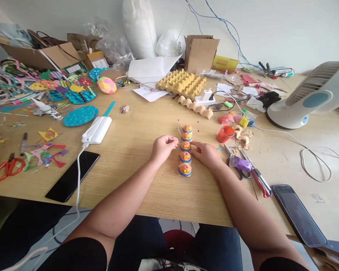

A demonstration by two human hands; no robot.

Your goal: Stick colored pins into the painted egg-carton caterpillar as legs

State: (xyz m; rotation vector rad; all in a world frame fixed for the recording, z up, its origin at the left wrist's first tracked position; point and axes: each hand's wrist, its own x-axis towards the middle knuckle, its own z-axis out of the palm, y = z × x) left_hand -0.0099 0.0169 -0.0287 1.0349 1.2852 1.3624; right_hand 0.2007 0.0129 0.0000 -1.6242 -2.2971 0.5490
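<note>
A small caterpillar made of orange and blue egg-carton cups lies in a row at the middle of the wooden table. Thin pins with purple heads stick out of its far cups. My left hand is closed in a pinch on a thin pin at the left side of the row. My right hand rests on the right side, fingertips pressed against the middle cup.
An orange cup, scissors, a red utility knife and a phone lie to the right. A fan stands far right. Left are a phone, a white power bank, red scissors and paper scraps. Egg trays sit behind.
</note>
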